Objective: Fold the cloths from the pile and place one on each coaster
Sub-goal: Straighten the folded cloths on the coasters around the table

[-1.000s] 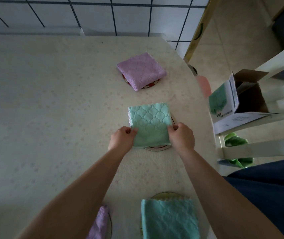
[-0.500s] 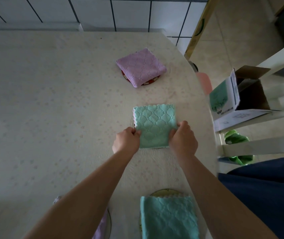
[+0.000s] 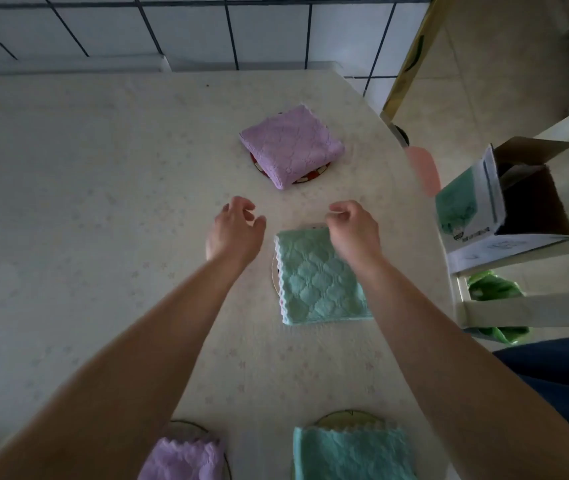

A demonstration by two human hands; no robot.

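White tiled wall (image 3: 189, 26), beige floor (image 3: 490, 64)

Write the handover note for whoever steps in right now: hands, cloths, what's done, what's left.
Left hand: open, empty, above the bare table.
Right hand: fingers curled, over the far edge of the middle green cloth; grip unclear.
That cloth lies folded on its coaster.
Far purple cloth, near purple cloth and near green cloth: each folded on a coaster.
Done: four cloths placed.
Left: no pile or bare coaster in view; check beyond the frame.
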